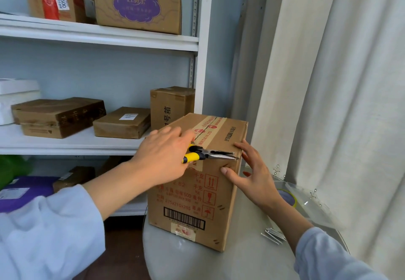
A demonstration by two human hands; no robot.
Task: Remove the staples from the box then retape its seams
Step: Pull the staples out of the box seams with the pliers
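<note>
A brown cardboard box [197, 194] with red print and a barcode stands upright on a round white table [230, 257]. Printed tape runs along its top seam. My left hand [164, 157] grips yellow-and-black needle-nose pliers [208, 154], whose jaws reach to a staple [236, 158] at the box's upper right front corner. My right hand [252, 174] rests spread against the box's right edge, thumb on the front face just below that staple. More staples show as dark marks lower along the front face's right edge.
A tape roll [289, 196] lies on the table behind my right wrist, beside a clear plastic container [311, 205]. A strip of staples [274, 234] lies near my right forearm. White shelves [98, 38] with several boxes stand behind, and a curtain [339, 82] hangs to the right.
</note>
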